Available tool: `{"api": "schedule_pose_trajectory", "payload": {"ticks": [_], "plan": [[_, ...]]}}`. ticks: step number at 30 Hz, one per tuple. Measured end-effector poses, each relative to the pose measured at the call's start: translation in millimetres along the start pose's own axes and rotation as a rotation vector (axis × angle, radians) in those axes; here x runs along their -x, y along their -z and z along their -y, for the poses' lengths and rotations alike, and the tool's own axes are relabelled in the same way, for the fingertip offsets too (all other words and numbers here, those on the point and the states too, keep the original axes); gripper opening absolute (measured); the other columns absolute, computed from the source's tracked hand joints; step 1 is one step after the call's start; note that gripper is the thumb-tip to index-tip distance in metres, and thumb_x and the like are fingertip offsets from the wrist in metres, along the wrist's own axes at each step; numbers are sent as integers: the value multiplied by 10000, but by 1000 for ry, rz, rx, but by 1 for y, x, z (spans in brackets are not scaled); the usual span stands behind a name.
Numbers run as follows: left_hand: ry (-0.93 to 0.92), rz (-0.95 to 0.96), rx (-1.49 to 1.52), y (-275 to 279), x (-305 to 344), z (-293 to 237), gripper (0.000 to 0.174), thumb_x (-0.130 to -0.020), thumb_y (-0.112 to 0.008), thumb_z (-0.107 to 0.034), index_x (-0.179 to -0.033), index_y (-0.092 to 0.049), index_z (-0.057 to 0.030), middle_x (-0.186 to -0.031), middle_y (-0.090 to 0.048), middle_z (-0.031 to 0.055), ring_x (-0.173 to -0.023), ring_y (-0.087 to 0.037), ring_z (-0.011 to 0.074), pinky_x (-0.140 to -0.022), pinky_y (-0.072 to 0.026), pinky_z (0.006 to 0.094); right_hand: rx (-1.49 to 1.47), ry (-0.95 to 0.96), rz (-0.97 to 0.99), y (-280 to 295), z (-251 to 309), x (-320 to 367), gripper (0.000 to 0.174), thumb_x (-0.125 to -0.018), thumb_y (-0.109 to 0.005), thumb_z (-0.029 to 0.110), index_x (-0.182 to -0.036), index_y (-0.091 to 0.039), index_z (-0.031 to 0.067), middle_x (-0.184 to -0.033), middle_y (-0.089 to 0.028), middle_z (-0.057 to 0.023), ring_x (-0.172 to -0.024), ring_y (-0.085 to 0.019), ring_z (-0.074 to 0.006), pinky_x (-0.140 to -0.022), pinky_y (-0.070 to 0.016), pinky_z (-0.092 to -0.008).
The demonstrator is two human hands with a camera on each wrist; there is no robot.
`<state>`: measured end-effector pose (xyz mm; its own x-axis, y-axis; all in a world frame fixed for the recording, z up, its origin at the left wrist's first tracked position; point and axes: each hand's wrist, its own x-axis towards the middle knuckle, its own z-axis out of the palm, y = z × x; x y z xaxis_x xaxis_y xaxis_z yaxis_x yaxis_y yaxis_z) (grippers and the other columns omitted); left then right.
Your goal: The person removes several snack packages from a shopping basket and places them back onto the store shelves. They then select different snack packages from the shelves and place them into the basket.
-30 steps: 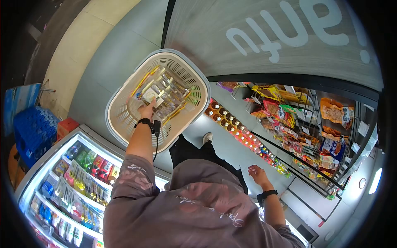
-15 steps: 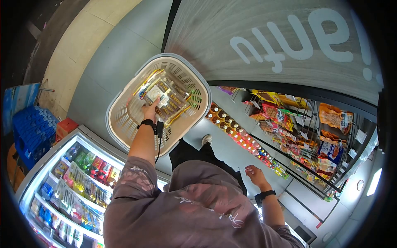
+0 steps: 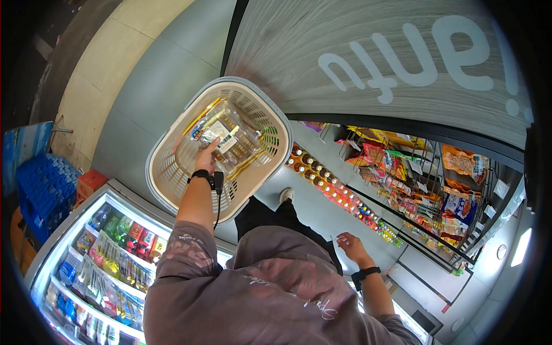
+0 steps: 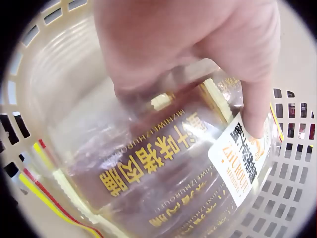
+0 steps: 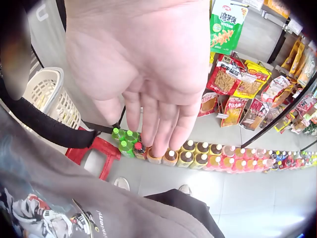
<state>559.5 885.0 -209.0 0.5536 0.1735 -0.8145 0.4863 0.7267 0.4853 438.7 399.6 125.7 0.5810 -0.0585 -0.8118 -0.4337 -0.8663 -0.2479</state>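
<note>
My left hand reaches down into a beige plastic laundry-style basket and grips a clear zip bag of wrapped pork sausages. In the left wrist view the thumb lies on the bag's white label, and the other fingers curl at its upper edge, their tips hidden. Gold Chinese lettering marks the brown sausage wrappers, and red and yellow zip strips run along the bag's side. My right hand hangs by my side holding nothing, its fingers loosely extended in the right wrist view.
A red stool supports the basket. Rows of bottled drinks line the floor to the right, below racks of packaged snacks. A lit drinks cooler stands at left, near blue crates. A grey wood-grain panel rises beyond the basket.
The sausage bag has turned so its label and wrappers face up more plainly, with my left hand staying on it. My right hand has barely moved.
</note>
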Motion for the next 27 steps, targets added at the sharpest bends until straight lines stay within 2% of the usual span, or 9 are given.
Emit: {"api": "schedule_pose_trajectory", "payload": {"ticks": [3,6,12,14,17,18,22,24,27], "plan": [[-6,22,140,11,-19,18,549,-775,-765,-245,-1237,-525,-71,-1147,-617,47,-1090,-548,200,-953,-386,377,-2,-11,7,-4,-3,0,228,-876,-619,188,-1030,-625,19,-920,-681,-131,-799,-647,-236,-741,-511,-326],[103,172,259,3,-2,-2,502,-777,-762,-242,-1195,-545,-68,-1118,-630,57,-1077,-559,204,-930,-403,377,-6,-14,-3,-7,-3,1,227,-877,-620,188,-1029,-627,19,-917,-681,-130,-799,-647,-234,-743,-511,-325],[85,84,179,-12,1,-12,499,-771,-765,-245,-1179,-560,-46,-1088,-640,76,-994,-602,217,-873,-447,388,-20,-40,9,-11,-1,9,229,-877,-622,190,-1031,-627,21,-910,-682,-122,-777,-642,-224,-724,-509,-327],[131,-14,158,-14,4,-16,505,-767,-768,-236,-1181,-553,-44,-1070,-645,74,-965,-612,213,-852,-460,392,-19,-31,-2,-14,-9,12,229,-876,-624,191,-1031,-627,22,-907,-683,-120,-774,-641,-222,-721,-509,-327],[75,-15,155,-11,-1,-14,498,-759,-774,-231,-1165,-555,-44,-1077,-636,67,-983,-604,218,-857,-457,389,-15,-17,-14,-18,-19,16,229,-876,-627,192,-1029,-627,22,-904,-684,-119,-769,-641,-219,-717,-509,-325],[-7,-67,128,-12,-4,-10,481,-749,-782,-225,-1146,-567,-59,-1061,-626,51,-957,-597,211,-819,-462,369,-13,-12,-19,-20,-22,18,230,-876,-628,193,-1028,-627,21,-903,-684,-121,-766,-642,-219,-717,-510,-324],[60,-126,55,1,8,-11,441,-750,-780,-250,-1109,-588,-80,-1048,-613,33,-926,-586,201,-764,-460,354,-21,-24,-1,-27,-28,30,231,-878,-627,193,-1027,-626,17,-909,-684,-128,-770,-648,-225,-714,-512,-321],[237,-70,-50,2,17,-23,408,-758,-772,-288,-1082,-601,-107,-977,-624,8,-855,-589,169,-707,-453,316,-44,6,-18,-31,-33,33,232,-879,-627,193,-1027,-626,13,-920,-685,-134,-778,-653,-231,-716,-514,-320],[216,28,-57,23,1,-11,423,-767,-762,-324,-1098,-605,-113,-955,-643,4,-822,-606,149,-663,-447,273,-69,11,-16,-34,-35,34,236,-882,-622,199,-1030,-626,15,-926,-685,-137,-789,-655,-236,-723,-515,-324]]}}
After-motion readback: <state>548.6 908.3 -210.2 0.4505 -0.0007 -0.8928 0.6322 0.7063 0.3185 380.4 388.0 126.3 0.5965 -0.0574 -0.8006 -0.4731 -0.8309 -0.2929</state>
